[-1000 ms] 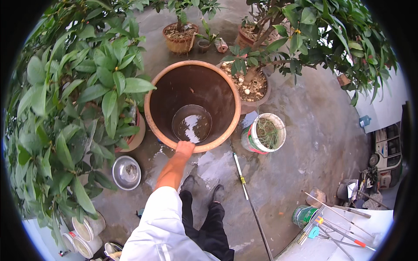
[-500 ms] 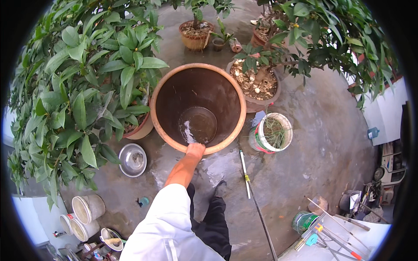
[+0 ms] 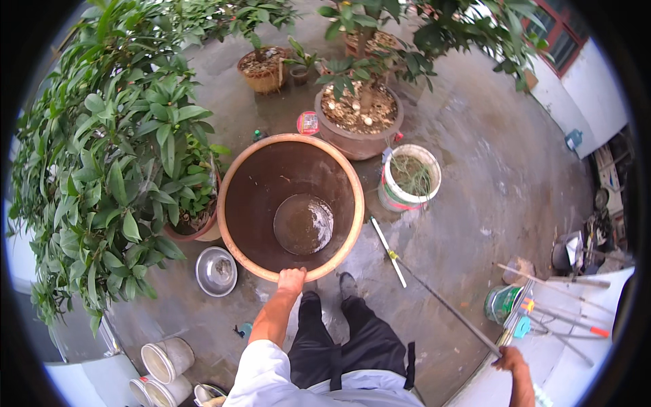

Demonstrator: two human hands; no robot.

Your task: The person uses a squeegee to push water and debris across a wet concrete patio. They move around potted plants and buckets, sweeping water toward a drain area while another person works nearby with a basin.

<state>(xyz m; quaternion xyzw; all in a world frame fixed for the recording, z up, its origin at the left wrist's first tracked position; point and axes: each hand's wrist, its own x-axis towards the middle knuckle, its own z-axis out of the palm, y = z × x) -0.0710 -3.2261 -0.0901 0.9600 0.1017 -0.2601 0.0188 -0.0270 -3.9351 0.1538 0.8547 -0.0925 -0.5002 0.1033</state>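
My left hand [image 3: 291, 278] grips the near rim of a large glazed clay vat [image 3: 241, 176], which has shallow water at its bottom. At the lower right, my right hand [image 3: 510, 359] holds a long squeegee pole [image 3: 444, 302]; its white blade [image 3: 380, 234] lies on the wet floor right of the vat. A steel basin [image 3: 215, 271] sits left of the vat, and a white bucket with grass [image 3: 413, 178] stands to its right.
Potted trees [image 3: 359, 129] [image 3: 261, 76] stand behind the vat, and dense foliage [image 3: 115, 176] fills the left. White buckets [image 3: 163, 359] are at lower left. Tools [image 3: 563, 319], a green bucket [image 3: 500, 305] and a white wall [image 3: 590, 95] line the right side.
My right hand has come into view on the pole, which now slants further right. The vat appears lower in the view as the camera has shifted; my left hand stays on its rim.
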